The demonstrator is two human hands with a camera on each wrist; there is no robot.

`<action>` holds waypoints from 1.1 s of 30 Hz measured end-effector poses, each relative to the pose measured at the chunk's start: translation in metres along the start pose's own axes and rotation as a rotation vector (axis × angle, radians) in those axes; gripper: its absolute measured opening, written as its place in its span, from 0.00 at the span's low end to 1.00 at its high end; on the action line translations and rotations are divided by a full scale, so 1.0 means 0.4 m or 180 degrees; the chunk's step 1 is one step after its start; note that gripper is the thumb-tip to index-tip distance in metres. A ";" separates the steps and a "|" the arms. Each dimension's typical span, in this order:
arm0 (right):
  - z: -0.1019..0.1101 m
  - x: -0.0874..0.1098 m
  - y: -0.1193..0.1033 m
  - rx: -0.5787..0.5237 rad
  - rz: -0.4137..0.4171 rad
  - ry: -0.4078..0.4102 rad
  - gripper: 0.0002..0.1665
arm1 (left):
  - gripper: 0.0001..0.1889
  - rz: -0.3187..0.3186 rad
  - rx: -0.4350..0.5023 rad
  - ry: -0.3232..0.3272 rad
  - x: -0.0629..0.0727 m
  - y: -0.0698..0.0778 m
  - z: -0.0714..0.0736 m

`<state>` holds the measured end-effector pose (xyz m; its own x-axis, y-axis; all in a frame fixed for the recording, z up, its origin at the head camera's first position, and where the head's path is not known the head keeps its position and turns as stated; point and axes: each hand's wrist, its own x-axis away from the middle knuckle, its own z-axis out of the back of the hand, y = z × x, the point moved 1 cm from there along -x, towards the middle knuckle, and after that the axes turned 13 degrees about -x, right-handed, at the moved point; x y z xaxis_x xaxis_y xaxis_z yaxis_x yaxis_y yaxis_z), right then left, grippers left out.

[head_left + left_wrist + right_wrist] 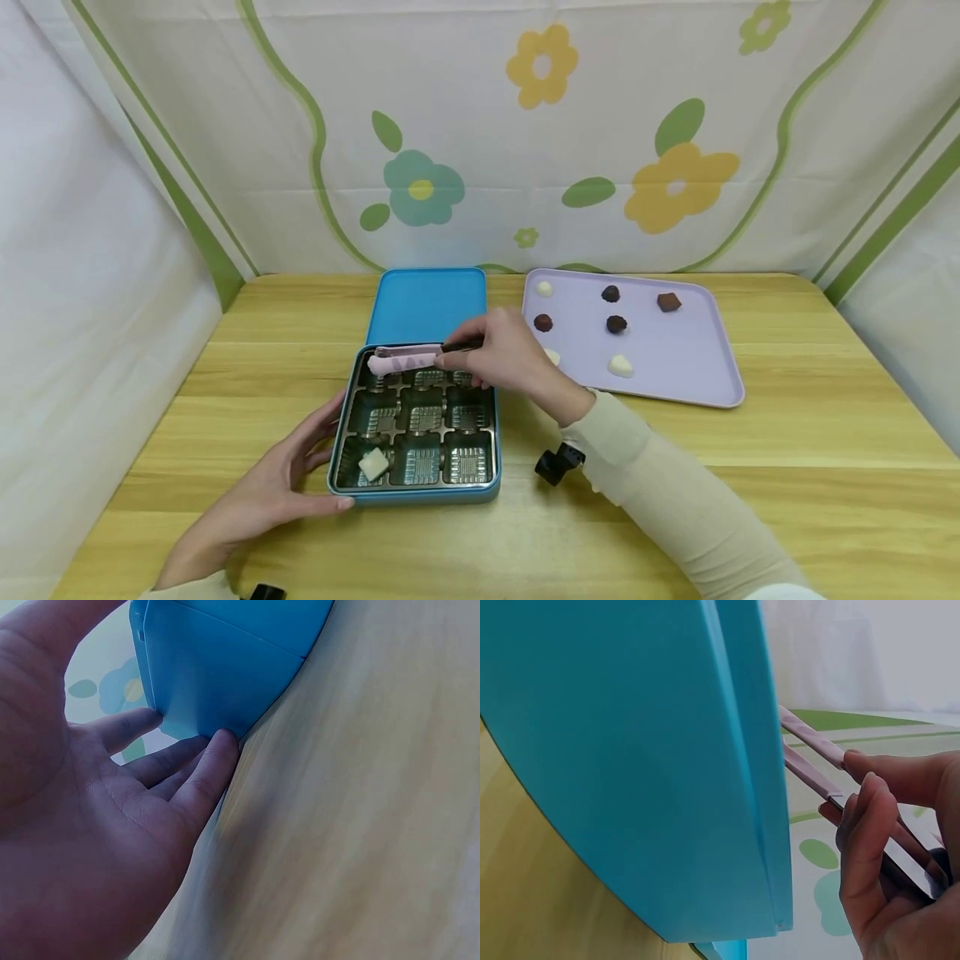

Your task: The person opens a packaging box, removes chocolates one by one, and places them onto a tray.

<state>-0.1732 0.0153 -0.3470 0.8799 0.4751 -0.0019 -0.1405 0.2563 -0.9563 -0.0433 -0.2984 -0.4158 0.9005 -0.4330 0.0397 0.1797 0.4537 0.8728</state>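
Note:
A blue tin (pixel 420 497) with a dark, divided insert stands before me, and a white chocolate (pixel 373 464) sits in its near-left compartment. My left hand (pixel 281 483) rests against the tin's left side, fingertips on the wall (pixel 202 682) and thumb at the front corner. My right hand (pixel 502 350) pinches a pair of tongs with dark handles and pale pink tips (pixel 405 360). The tips lie low over the far-left compartment and partly hide it; I cannot tell whether they grip anything. In the right wrist view, thumb and fingers press the tongs' two arms (pixel 814 776) from opposite sides.
A blue lid (pixel 429 304) lies behind the tin. To the right, a lilac tray (pixel 690 358) carries several white and brown chocolates, including a dark one (pixel 617 324); my right forearm passes near its front-left corner. A flowered cloth (pixel 480 125) hangs behind the wooden table.

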 end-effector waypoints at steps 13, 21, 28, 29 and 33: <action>0.004 0.012 0.017 -0.0212 -0.0032 0.0197 0.12 | 0.60 0.0052 -0.0010 -0.0033 -0.002 0.001 0.003; 0.020 0.027 0.023 -0.0361 -0.0070 0.0354 0.11 | 0.60 0.0061 -0.0013 -0.0043 -0.003 0.001 0.003; 0.021 0.032 0.045 -0.0563 -0.0105 0.0397 0.10 | 0.60 0.0052 -0.0014 -0.0036 -0.002 0.000 0.002; 0.021 0.033 0.048 -0.0586 -0.0112 0.0403 0.10 | 0.60 0.0043 -0.0011 -0.0038 -0.002 0.000 0.001; 0.020 0.033 0.056 -0.0631 -0.0146 0.0411 0.12 | 0.60 0.0003 -0.0036 -0.0014 0.000 0.000 0.000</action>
<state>-0.1683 0.0339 -0.3664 0.9358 0.3520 0.0177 -0.0183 0.0987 -0.9949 -0.0431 -0.2985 -0.4156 0.8990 -0.4359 0.0427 0.1833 0.4630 0.8672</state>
